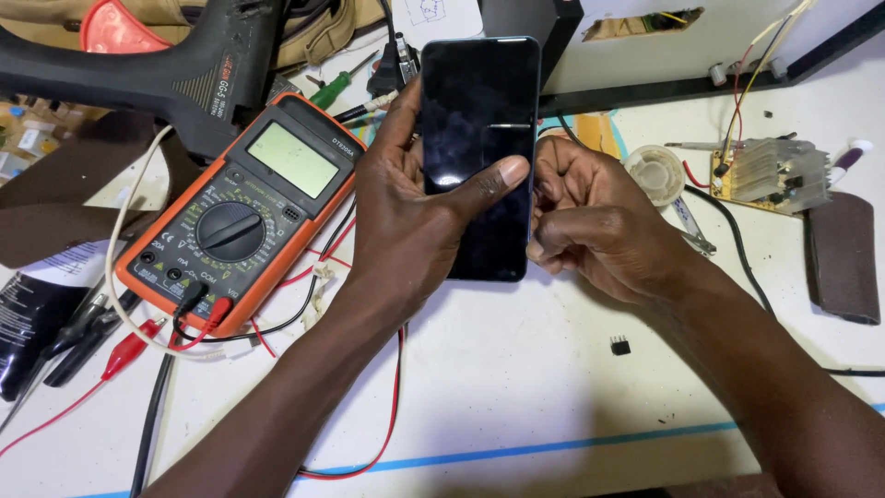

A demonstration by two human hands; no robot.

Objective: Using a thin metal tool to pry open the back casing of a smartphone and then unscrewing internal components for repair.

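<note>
White workbench (pixel 553 387) cluttered with wires; multimeter (pixel 241 214) beside phone-holding left hand (pixel 406 226).

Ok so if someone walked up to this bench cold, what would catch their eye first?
Probably the dark-screened smartphone held upright at the centre, gripped by the left hand with its thumb across the glass, while the right hand presses at its right edge. Next, the orange-cased multimeter to the left with red and black leads plugged in, and the small circuit board with a finned heatsink at the far right.
</note>
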